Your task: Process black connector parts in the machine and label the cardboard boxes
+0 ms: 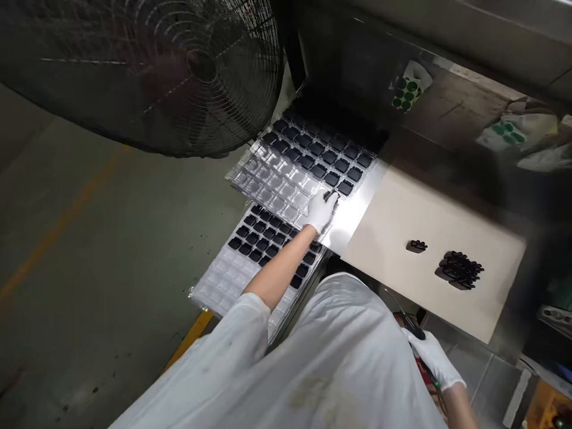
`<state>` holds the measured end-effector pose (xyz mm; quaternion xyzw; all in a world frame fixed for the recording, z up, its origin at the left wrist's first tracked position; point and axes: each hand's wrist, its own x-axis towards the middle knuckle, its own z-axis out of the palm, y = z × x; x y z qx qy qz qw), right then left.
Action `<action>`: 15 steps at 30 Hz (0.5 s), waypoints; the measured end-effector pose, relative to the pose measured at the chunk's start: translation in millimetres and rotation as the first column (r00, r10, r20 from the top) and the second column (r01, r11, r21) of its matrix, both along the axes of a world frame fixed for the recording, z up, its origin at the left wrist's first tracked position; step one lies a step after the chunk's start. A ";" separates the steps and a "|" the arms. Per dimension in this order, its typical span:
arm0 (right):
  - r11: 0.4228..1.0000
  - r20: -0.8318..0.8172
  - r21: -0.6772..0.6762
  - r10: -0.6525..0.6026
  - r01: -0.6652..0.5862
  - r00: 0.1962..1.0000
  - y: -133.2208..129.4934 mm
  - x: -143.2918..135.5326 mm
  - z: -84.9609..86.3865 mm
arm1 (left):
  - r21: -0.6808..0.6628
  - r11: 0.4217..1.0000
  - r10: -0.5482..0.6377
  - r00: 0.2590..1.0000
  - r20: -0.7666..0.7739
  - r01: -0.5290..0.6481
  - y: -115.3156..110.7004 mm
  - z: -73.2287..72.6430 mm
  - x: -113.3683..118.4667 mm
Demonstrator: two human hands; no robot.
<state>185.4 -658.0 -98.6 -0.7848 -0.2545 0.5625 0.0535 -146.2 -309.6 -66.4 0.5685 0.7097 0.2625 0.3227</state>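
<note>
My left hand point(320, 210), in a white glove, is closed on a small black part point(329, 195) at the near edge of the upper clear plastic tray point(272, 185). Rows of black square pieces point(316, 149) fill the far side of that tray area. My gloved right hand point(431, 354) hangs low beside the bench front, wrapped round the black handle of a thin tool point(413, 326) with a long metal tip. A lower tray point(223, 274) also holds black pieces. On the beige board point(384, 238) lie a cluster of black parts point(460, 270) and a smaller group point(416, 246).
A large caged fan point(201, 65) stands at the upper left, close to the trays. Bags with green round stickers point(406, 92) lie or show reflected at the back of the metal bench. An orange object point(547, 411) sits at the lower right.
</note>
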 end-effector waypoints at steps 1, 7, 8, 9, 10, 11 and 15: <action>1.000 -0.009 0.014 0.000 0.000 1.000 1.0 -7.0 0.8 | -0.001 1.000 -0.010 0.998 -0.065 0.010 7.6 -7.4 5.5; 0.999 0.050 0.022 -0.031 0.030 0.998 5.3 -24.1 16.2 | -0.035 0.996 -0.085 0.931 -0.355 0.077 7.5 -43.0 12.7; 0.999 0.053 0.022 -0.042 0.041 0.998 4.5 -24.3 18.0 | -0.041 0.995 -0.099 0.917 -0.387 0.090 8.3 -44.8 10.1; 0.999 0.056 0.021 -0.051 0.050 0.997 3.3 -24.9 19.1 | -0.046 0.994 -0.112 0.904 -0.413 0.102 9.8 -45.5 6.9; 0.998 0.059 0.020 -0.061 0.060 0.996 1.5 -26.0 19.8 | -0.053 0.992 -0.123 0.892 -0.435 0.111 11.7 -45.4 3.4; 0.997 0.061 0.019 -0.073 0.072 0.995 -0.8 -27.8 20.1 | -0.060 0.991 -0.132 0.882 -0.452 0.118 13.4 -44.7 -0.3; 0.989 0.082 0.016 -0.150 0.149 0.985 -16.0 -38.4 19.2 | -0.027 0.995 -0.094 0.876 -0.474 0.092 10.2 -37.3 -7.2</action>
